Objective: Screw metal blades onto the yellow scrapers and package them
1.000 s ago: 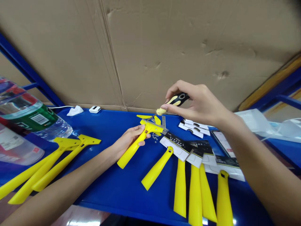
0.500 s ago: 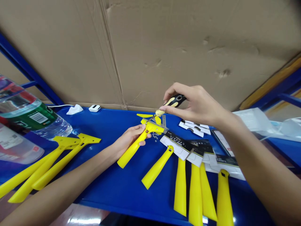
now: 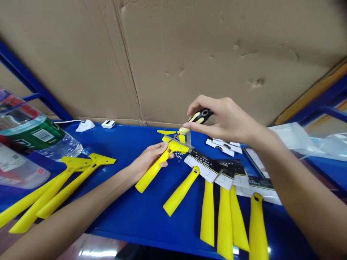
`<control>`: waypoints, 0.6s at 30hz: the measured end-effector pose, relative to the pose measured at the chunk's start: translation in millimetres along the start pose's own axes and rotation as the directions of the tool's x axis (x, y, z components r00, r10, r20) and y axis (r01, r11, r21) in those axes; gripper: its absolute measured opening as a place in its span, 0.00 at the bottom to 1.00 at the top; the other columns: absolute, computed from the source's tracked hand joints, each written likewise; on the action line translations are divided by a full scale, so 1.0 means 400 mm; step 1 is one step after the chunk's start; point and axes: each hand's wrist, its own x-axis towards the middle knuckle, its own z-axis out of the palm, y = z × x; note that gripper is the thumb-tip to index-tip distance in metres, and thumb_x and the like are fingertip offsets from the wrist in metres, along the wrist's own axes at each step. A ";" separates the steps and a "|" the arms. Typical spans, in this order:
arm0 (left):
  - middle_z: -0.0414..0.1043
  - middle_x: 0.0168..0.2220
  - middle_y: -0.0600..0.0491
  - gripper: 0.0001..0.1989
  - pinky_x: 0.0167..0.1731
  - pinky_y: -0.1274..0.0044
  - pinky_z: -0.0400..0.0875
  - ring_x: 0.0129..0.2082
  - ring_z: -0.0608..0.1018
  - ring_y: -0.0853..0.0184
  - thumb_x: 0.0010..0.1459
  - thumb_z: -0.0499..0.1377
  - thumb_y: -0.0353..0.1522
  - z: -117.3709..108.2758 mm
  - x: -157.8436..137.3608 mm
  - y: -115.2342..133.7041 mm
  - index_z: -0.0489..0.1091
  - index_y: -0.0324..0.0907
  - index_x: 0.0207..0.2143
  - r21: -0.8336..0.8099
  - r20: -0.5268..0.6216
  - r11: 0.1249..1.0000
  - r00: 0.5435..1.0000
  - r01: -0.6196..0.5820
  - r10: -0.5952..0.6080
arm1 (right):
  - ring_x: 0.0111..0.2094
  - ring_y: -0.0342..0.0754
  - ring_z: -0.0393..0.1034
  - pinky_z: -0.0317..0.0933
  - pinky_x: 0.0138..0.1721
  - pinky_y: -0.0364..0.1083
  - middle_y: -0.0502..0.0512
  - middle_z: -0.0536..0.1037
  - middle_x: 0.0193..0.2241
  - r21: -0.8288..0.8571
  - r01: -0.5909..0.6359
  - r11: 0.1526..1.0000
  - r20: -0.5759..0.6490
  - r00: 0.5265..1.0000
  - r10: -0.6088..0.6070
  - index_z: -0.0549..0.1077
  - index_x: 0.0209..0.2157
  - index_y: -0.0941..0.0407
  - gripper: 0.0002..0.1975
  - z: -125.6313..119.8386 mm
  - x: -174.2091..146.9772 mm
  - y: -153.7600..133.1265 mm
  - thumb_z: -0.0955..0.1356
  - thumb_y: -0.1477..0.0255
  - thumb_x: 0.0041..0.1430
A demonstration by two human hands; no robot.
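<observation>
My left hand [image 3: 151, 156] is closed around the neck of a yellow scraper [image 3: 153, 174], whose handle slants down to the left. Its wide head, with a metal strip along it, points away from me. In my right hand [image 3: 221, 119] is a screwdriver [image 3: 200, 116] with a black and cream handle, gripped between thumb and fingers. The shaft slopes down to the left, and its tip meets the scraper head near my left thumb. Small metal nuts or rings [image 3: 178, 157] lie on the blue table just right of that hand. Behind the head are loose yellow pieces [image 3: 166, 132].
Several yellow handles [image 3: 207, 216] with black and white cards [image 3: 206, 166] lie to the right, near a phone [image 3: 256, 160]. At left are more yellow scrapers [image 3: 78, 180], a water bottle [image 3: 40, 133] and a plastic cup [image 3: 21, 166]. A cardboard wall [image 3: 189, 61] stands behind the table.
Both hands keep almost the same position, with the screwdriver still against the scraper head. The whole view has shifted very slightly.
</observation>
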 end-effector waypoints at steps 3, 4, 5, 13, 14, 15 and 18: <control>0.76 0.37 0.43 0.09 0.17 0.84 0.67 0.28 0.77 0.70 0.71 0.62 0.30 0.000 -0.001 0.000 0.74 0.32 0.49 -0.012 0.005 1.000 1.000 -0.013 0.013 | 0.35 0.53 0.80 0.69 0.36 0.51 0.53 0.85 0.37 0.004 -0.005 1.000 -0.013 1.000 0.005 0.78 0.43 0.51 0.14 -0.002 0.000 -0.001 0.73 0.55 0.66; 0.76 0.38 0.43 0.09 0.17 0.84 0.67 0.28 0.77 0.69 0.71 0.62 0.30 0.000 -0.002 0.000 0.74 0.32 0.50 -0.014 0.000 1.000 1.000 -0.014 0.014 | 0.35 0.53 0.80 0.69 0.36 0.51 0.53 0.85 0.37 0.003 -0.004 1.000 -0.019 1.000 0.004 0.78 0.43 0.51 0.14 -0.002 -0.001 -0.002 0.73 0.55 0.66; 0.76 0.38 0.42 0.10 0.17 0.84 0.67 0.28 0.77 0.69 0.70 0.62 0.29 0.001 -0.002 0.000 0.74 0.32 0.50 -0.015 -0.006 1.000 1.000 -0.012 0.012 | 0.35 0.53 0.80 0.69 0.35 0.51 0.53 0.85 0.37 0.001 -0.003 1.000 -0.022 1.000 0.003 0.78 0.43 0.51 0.14 -0.002 -0.001 -0.002 0.73 0.55 0.66; 0.76 0.35 0.43 0.08 0.16 0.84 0.67 0.26 0.76 0.69 0.70 0.64 0.30 -0.001 0.002 -0.003 0.73 0.33 0.46 -0.004 -0.008 1.000 1.000 -0.005 0.005 | 0.35 0.53 0.80 0.69 0.35 0.50 0.53 0.85 0.37 -0.001 0.009 1.000 -0.010 1.000 -0.009 0.77 0.43 0.51 0.14 0.000 0.000 -0.004 0.73 0.55 0.66; 0.76 0.35 0.43 0.07 0.16 0.84 0.66 0.26 0.77 0.69 0.70 0.64 0.30 -0.002 0.003 -0.003 0.73 0.33 0.45 -0.003 -0.009 1.000 1.000 -0.007 0.007 | 0.35 0.52 0.80 0.69 0.35 0.50 0.53 0.85 0.37 -0.002 0.006 1.000 -0.009 1.000 -0.006 0.77 0.43 0.51 0.14 0.000 -0.001 -0.004 0.73 0.56 0.66; 0.76 0.34 0.43 0.07 0.16 0.84 0.66 0.26 0.77 0.69 0.70 0.64 0.30 -0.002 0.004 -0.004 0.73 0.34 0.45 -0.002 -0.008 1.000 1.000 -0.008 0.008 | 0.35 0.53 0.80 0.69 0.35 0.50 0.53 0.85 0.37 -0.005 0.003 1.000 -0.010 1.000 -0.003 0.77 0.43 0.51 0.14 0.001 -0.001 -0.003 0.73 0.56 0.66; 0.77 0.34 0.44 0.08 0.17 0.84 0.67 0.25 0.76 0.70 0.69 0.64 0.31 -0.003 0.003 -0.006 0.74 0.34 0.46 0.002 -0.001 1.000 1.000 -0.004 0.004 | 0.35 0.53 0.80 0.70 0.35 0.51 0.53 0.85 0.37 -0.020 0.002 1.000 -0.010 1.000 -0.002 0.77 0.44 0.51 0.14 0.002 -0.001 -0.001 0.73 0.55 0.67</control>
